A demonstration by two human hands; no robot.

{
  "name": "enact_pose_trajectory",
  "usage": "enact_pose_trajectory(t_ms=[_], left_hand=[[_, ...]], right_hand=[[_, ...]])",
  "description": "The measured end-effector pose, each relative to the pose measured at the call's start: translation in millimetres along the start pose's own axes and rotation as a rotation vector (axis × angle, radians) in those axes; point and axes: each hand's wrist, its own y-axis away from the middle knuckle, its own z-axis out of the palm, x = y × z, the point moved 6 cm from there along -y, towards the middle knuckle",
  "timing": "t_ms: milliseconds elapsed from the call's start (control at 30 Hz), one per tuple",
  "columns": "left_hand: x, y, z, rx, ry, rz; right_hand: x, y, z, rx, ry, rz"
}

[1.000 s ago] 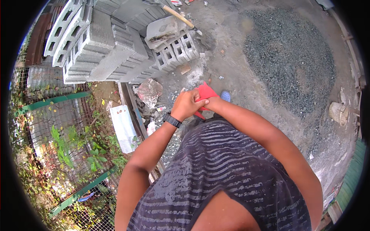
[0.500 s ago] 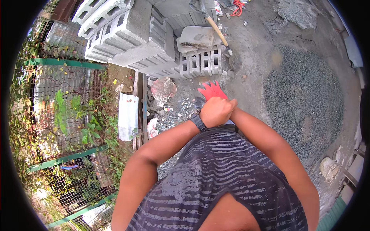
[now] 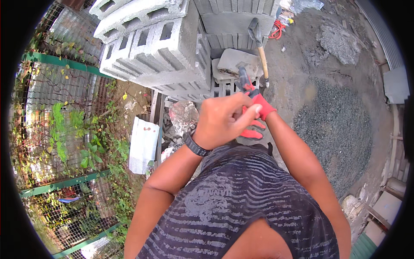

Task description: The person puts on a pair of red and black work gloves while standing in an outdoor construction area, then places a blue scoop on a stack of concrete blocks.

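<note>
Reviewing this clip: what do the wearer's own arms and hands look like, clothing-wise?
The left arm and right arm are bare, without sleeves. A black watch strap circles the left wrist, and the left hand is ungloved. The right hand wears a red glove with dark grey areas.

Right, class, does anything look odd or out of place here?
Two mild oddities. A red glove is on the right hand, while the left hand is bare, so they don't match. Also, a blue scrap shows at the green-railed fence, looking stray among the leaves.
</note>
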Motion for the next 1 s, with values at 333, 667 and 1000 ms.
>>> enact_pose_trajectory(t_ms=[333,667,1000], left_hand=[[-112,-26,-274,0.934,0.119,-0.066],[-245,-126,-242,0.549,-0.779,-0.389],[-245,-116,-238,0.692,-0.679,-0.314]], right_hand=[[-91,-134,46,-0.151,-0.370,-0.231],[-128,-189,159,0.044,1.181,-1.102],[-141,-147,90,-0.002,-0.293,-0.518]])
